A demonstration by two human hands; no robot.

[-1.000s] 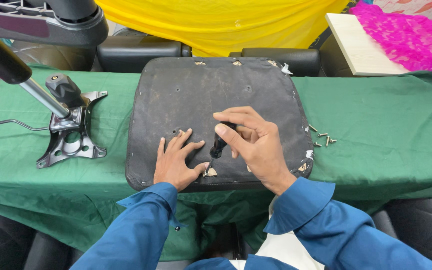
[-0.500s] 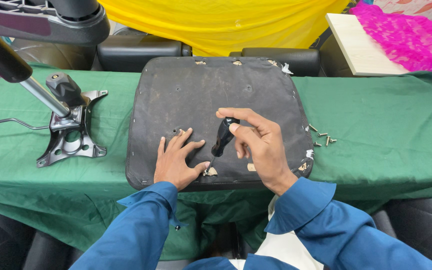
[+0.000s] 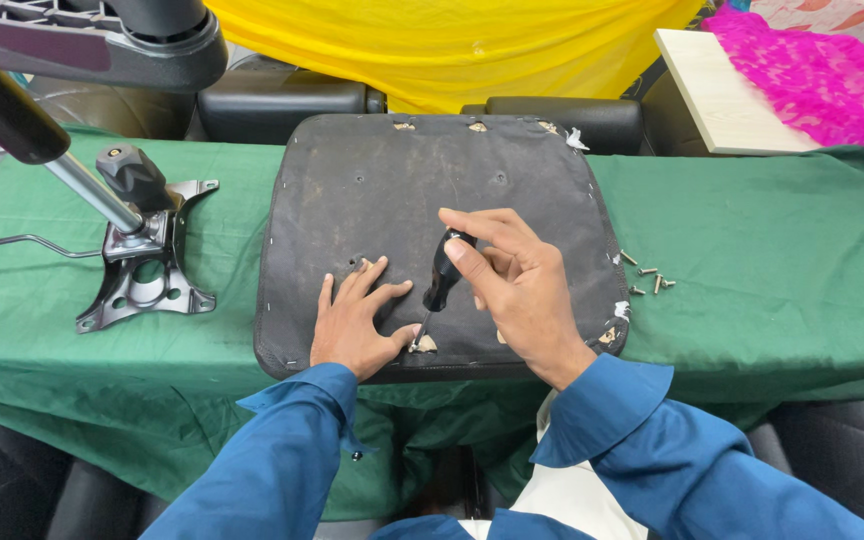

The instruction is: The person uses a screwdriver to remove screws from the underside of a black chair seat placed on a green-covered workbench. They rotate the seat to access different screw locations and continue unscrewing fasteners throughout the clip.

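Green cloth (image 3: 772, 300) covers the worktable across the whole middle of the frame, with a yellow drape (image 3: 452, 50) behind it at top centre and a pink lace fabric (image 3: 812, 80) over a pale wooden board (image 3: 722, 95) at upper right.

In your head view, the black fabric-covered chair seat base (image 3: 432, 190) lies underside up at the centre of the cloth. Your left hand (image 3: 357, 325) rests flat on its lower edge, fingers spread and released, pressing the fabric down. Your right hand (image 3: 517, 285) is closed around the black-handled screwdriver (image 3: 440, 283), thumb and fingers wrapped on the handle, the tool tilted so its tip sits at a torn pale spot (image 3: 422, 344) just beside your left thumb.

Compared with a moment ago, you have tipped the screwdriver more upright and brought its tip down to that spot, while your left hand has stayed planted; the tool now looks engaged at the seat's lower edge rather than merely hovering over it.

Count: one seat base, one screwdriver, one grey metal chair tilt mechanism (image 3: 147, 275) with its lever at centre left, and roughly five loose silver screws (image 3: 647, 275) on the cloth at the seat's right edge.
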